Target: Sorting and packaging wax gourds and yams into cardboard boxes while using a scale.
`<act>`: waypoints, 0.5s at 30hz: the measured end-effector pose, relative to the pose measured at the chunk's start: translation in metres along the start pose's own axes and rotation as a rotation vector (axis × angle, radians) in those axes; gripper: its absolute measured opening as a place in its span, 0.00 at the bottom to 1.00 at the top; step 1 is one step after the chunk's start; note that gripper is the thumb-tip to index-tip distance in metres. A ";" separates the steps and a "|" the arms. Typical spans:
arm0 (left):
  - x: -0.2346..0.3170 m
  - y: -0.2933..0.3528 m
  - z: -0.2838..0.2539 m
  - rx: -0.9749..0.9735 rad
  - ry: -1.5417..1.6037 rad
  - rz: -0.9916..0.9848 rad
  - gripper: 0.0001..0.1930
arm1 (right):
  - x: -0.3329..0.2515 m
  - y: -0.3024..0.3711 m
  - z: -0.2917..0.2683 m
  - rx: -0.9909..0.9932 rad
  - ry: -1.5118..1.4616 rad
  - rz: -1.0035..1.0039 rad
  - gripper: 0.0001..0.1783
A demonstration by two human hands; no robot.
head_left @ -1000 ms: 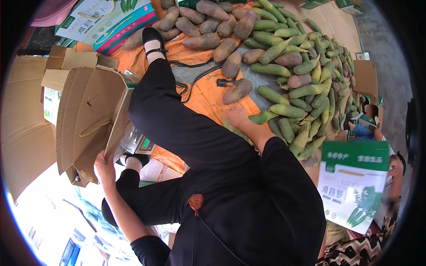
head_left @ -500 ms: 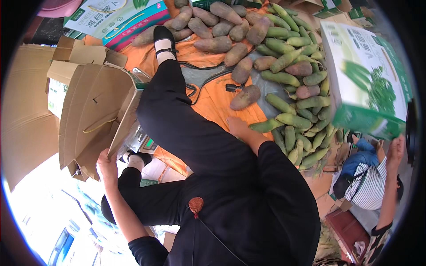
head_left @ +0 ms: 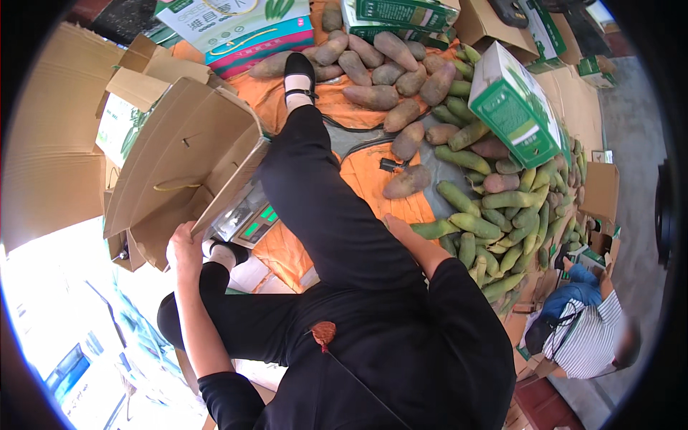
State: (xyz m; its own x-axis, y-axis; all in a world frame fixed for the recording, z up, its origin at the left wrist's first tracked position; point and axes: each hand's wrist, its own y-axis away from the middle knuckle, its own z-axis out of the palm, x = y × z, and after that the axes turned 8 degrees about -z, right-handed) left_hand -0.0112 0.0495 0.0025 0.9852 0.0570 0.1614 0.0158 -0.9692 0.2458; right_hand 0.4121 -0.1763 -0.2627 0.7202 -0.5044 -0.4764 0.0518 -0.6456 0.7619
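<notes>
My left hand (head_left: 185, 247) grips the lower edge of an open brown cardboard box (head_left: 179, 154) that leans to my left. My right hand (head_left: 396, 225) reaches down past my black-trousered leg (head_left: 322, 201) to the orange cloth (head_left: 358, 179), right beside a long green gourd (head_left: 433, 229). My leg hides its fingers. Brown sweet potatoes (head_left: 401, 79) lie in a heap beyond my foot, and a pile of green gourds (head_left: 502, 215) lies to the right.
A weighing scale (head_left: 247, 218) with a lit display sits under the box flap. A green-and-white carton (head_left: 516, 100) is above the gourd pile. Printed cartons (head_left: 236, 29) lie at the top. A person in a striped shirt (head_left: 591, 333) crouches at the lower right.
The green-and-white carton has travelled from the lower right up to the upper right. My left hand stays on the cardboard box and my right hand stays by the gourds.
</notes>
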 end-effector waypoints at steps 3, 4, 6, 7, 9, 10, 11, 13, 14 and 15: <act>0.002 0.004 -0.003 0.005 0.002 -0.027 0.13 | -0.019 0.020 -0.022 0.083 0.029 -0.022 0.31; 0.002 0.005 -0.004 0.002 -0.008 -0.038 0.13 | -0.023 0.025 -0.028 0.144 0.051 -0.039 0.30; 0.000 0.006 -0.005 0.001 0.008 -0.027 0.13 | -0.010 0.025 -0.038 0.302 -0.008 -0.094 0.29; -0.002 0.006 -0.006 -0.001 0.011 -0.019 0.13 | -0.011 0.024 -0.047 0.450 -0.078 -0.154 0.28; 0.004 0.006 -0.009 -0.006 -0.001 -0.027 0.13 | -0.021 0.026 -0.077 0.619 -0.157 -0.209 0.30; 0.008 0.006 -0.011 -0.019 -0.015 -0.027 0.13 | -0.029 0.027 -0.097 0.689 -0.210 -0.270 0.30; 0.008 0.004 -0.011 -0.044 0.004 -0.041 0.12 | -0.039 0.029 -0.117 0.760 -0.264 -0.330 0.31; 0.005 0.006 -0.009 -0.023 0.005 -0.002 0.11 | -0.086 0.045 -0.164 0.965 -0.259 -0.460 0.29; 0.004 0.006 -0.006 -0.007 0.016 0.020 0.11 | -0.112 0.058 -0.188 1.008 -0.314 -0.513 0.28; 0.003 0.007 -0.005 0.002 0.019 0.013 0.11 | -0.128 0.061 -0.209 1.016 -0.424 -0.606 0.27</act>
State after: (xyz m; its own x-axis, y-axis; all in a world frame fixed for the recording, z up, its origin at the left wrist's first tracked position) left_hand -0.0089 0.0441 0.0100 0.9820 0.0488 0.1824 0.0033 -0.9704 0.2416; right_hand 0.4675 -0.0318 -0.0635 0.4788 0.0044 -0.8779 -0.3953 -0.8918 -0.2201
